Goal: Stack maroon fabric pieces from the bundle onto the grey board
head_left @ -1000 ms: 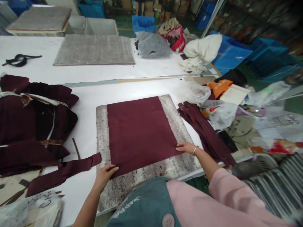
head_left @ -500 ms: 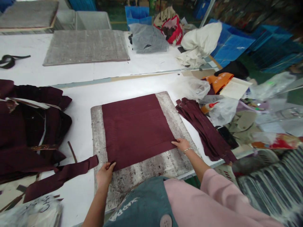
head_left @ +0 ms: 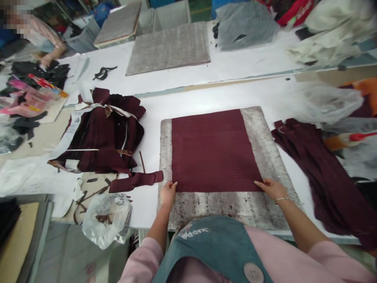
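A maroon fabric panel (head_left: 215, 151) lies flat on a stained grey board (head_left: 203, 210) on the white table. At its near left corner, my left hand (head_left: 168, 193) pinches the edge between thumb and fingers. My right hand (head_left: 273, 189), with a bracelet at the wrist, grips the near right corner in the same way. Left of the board, a maroon strip (head_left: 141, 179) reaches towards its edge. Long maroon strips (head_left: 321, 173) are heaped on the right.
A tied maroon bundle (head_left: 100, 137) sits to the left, above a clear plastic bag (head_left: 107, 218) of scraps. Across the table are a second grey board (head_left: 173, 47) and a grey plastic bag (head_left: 246, 27). A glue bottle (head_left: 338, 141) lies right. Another person's hand (head_left: 47, 59) touches black pieces far left.
My view has swung left, bringing the whole bundle and another person into sight. The panel's near left corner, curled up in my left hand before, now lies flatter, and the near edge looks straighter.
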Demonstrator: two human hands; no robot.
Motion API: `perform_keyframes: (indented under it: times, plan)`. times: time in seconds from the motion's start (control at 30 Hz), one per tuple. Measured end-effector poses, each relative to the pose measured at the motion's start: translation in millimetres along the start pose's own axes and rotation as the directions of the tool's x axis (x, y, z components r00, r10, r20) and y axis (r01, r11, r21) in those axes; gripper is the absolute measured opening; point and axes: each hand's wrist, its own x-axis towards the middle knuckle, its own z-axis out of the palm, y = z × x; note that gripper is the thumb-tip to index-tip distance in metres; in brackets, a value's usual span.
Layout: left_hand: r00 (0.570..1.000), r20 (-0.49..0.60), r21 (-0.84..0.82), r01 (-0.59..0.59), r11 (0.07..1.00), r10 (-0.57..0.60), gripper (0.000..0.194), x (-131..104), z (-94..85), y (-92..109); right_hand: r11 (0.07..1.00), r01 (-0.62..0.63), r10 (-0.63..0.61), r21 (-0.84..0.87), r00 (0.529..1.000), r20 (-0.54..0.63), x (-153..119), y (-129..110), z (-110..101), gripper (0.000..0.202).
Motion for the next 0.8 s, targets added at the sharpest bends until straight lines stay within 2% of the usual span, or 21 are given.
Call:
perform_keyframes:
  times: [0.27, 0.4, 0.6, 0.8]
  plan:
    - [1.000, 0.021, 0.024, 0.021, 0.999, -0.021, 0.032, 0.7, -11.6, -2.8, 0.999, 0.001, -0.002, -0.051, 1.000, -0.012, -3.8, -6.3, -0.2, 0.044]
    - [0.997, 0.071, 0.048, 0.031, 0.998, -0.034, 0.036, 1.4, -9.3, 5.5, 0.999, 0.006, -0.008, -0.044, 0.999, -0.041, -10.8, -14.5, -3.4, 0.044]
    - [0.996, 0.065, 0.152, 0.050, 0.987, -0.061, 0.044, 8.8, -3.6, 4.6, 0.999, -0.023, 0.020, -0.038, 0.996, -0.089, -8.8, -15.2, -0.6, 0.041]
    - [0.993, 0.087, 0.212, 0.056, 0.976, -0.076, 0.045, 7.6, -5.6, 9.8, 1.000, -0.011, 0.009, -0.016, 0.995, -0.096, -11.0, -16.5, -0.4, 0.038]
